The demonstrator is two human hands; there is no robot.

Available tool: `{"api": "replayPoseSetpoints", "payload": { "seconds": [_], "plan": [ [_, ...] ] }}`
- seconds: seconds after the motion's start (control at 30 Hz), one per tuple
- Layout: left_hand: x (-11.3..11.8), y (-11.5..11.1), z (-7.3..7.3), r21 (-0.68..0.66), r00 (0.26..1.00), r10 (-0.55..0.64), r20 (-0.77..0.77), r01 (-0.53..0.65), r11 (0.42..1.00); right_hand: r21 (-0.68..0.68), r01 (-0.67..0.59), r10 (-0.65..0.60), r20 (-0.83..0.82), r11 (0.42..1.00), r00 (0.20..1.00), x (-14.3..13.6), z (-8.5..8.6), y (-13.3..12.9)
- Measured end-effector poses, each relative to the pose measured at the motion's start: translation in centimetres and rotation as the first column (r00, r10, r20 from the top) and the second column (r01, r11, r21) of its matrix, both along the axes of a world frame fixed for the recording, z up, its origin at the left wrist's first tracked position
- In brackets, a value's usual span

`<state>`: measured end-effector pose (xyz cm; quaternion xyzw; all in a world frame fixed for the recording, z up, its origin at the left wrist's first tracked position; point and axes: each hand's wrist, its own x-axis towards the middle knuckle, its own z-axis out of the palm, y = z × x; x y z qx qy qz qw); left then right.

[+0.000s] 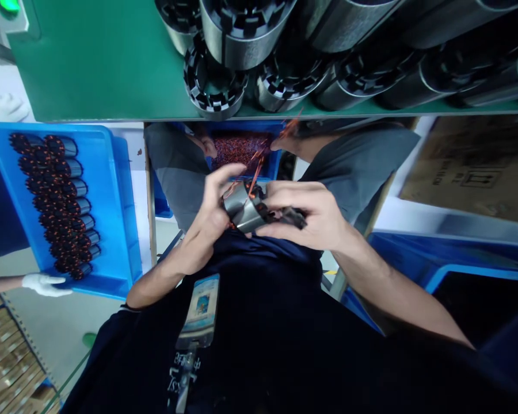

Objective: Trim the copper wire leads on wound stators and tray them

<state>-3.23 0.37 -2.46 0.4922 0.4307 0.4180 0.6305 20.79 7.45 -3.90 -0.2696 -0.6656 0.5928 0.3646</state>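
Over my lap, my left hand [211, 221] grips the left side of a silvery metal stator ring [244, 210] with black slotted ends. Reddish copper wires [256, 172] stick up from the ring. At its right side is my right hand [313, 213], closed around a small dark object [293, 217] that I cannot make out, its fingers reaching to the ring's edge. The inside of the ring is mostly hidden.
Metal cylinders [216, 86] line the green bench [90, 63] ahead. A blue tray [118, 218] of wound stators is at left, with a person's gloved hand [45, 284] at its edge. Another person's hands flank a blue bin beyond mine. A cardboard box [470, 167] lies right.
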Motion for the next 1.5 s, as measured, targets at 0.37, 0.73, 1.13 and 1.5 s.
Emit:
{"api": "replayPoseSetpoints", "payload": {
  "seconds": [0.37,0.73,1.13,1.5],
  "plan": [
    [2.8,0.1,1.9,-0.098,0.980,0.132,0.146,-0.118,0.988,0.232,0.080,-0.173,0.412,0.969,0.895,3.2,5.0,-3.0],
    [2.5,-0.9,1.6,-0.013,0.992,0.120,0.025,-0.120,0.993,0.257,0.092,-0.181,0.345,0.962,0.921,2.2,5.3,-3.3],
    [3.1,-0.3,-0.9,-0.104,0.975,0.213,0.067,-0.206,0.973,0.176,0.180,-0.238,0.411,0.968,0.880,1.2,1.8,-3.1],
    [1.7,2.7,-7.5,-0.489,0.831,0.554,0.049,-0.464,0.739,-0.126,0.121,-0.035,0.538,0.985,0.842,-1.8,-6.7,0.0]
  ]
}}
